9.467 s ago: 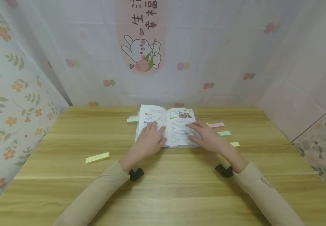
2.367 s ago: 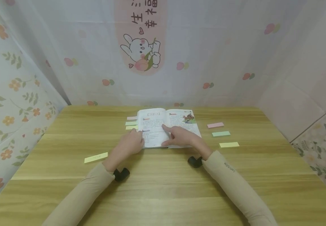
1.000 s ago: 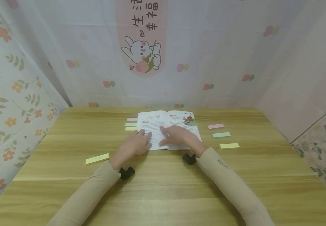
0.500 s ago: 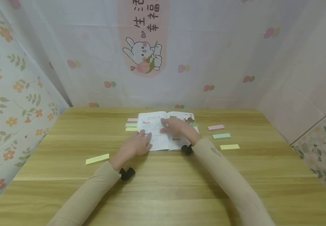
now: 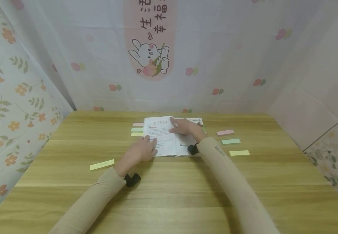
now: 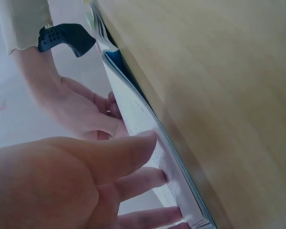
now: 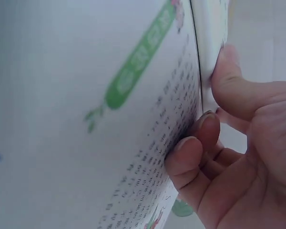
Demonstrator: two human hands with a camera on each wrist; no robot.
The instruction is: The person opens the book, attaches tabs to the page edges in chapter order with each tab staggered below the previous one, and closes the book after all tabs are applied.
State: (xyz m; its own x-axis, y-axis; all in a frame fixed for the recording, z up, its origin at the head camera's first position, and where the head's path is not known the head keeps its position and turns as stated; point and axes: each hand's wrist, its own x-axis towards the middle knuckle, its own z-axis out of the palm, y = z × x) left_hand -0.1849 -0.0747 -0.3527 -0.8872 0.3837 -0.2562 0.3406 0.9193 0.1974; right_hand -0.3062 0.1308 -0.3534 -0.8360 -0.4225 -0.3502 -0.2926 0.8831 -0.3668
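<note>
An open book (image 5: 161, 143) with printed pages lies at the back middle of the table, seen in the head view. My left hand (image 5: 141, 149) rests with spread fingers on the lower left page. In the left wrist view, its thumb and fingers (image 6: 138, 181) touch the page near the book's edge. Near the gutter, toward the top, is my right hand (image 5: 186, 127). The right wrist view shows its thumb (image 7: 233, 90) on one side of the crease and bent fingers (image 7: 188, 157) against the printed page on the other. Pink, green and yellow sticky tabs (image 5: 136, 129) stick out from the book's left edge.
To the right lie a pink sticky pad (image 5: 225, 132), a green pad (image 5: 231, 141) and a yellow pad (image 5: 239, 153). Another yellow pad (image 5: 102, 164) with writing lies left of the book. A printed curtain (image 5: 215, 65) hangs behind the table (image 5: 169, 201).
A second ago my right hand was lower on the book; it has moved up along the gutter. My left hand has stayed on the left page. Earlier, a different spread was showing.
</note>
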